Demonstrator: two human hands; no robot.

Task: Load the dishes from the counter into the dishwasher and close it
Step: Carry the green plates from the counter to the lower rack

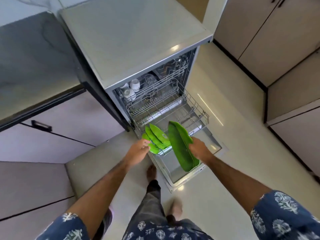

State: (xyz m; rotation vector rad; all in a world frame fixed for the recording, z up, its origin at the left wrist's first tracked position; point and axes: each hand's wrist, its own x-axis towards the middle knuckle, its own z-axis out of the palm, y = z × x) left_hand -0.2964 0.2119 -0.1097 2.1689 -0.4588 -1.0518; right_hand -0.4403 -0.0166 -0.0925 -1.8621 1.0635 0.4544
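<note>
one large green plate (181, 146), three small green plates (158, 137)

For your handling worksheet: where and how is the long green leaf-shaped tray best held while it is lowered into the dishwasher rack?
Grip the long green tray on its raised long rim, mid-length, coming from its right side, as the right hand does. It is narrow and tilted on edge, so a mid-rim hold probably balances it.
</note>
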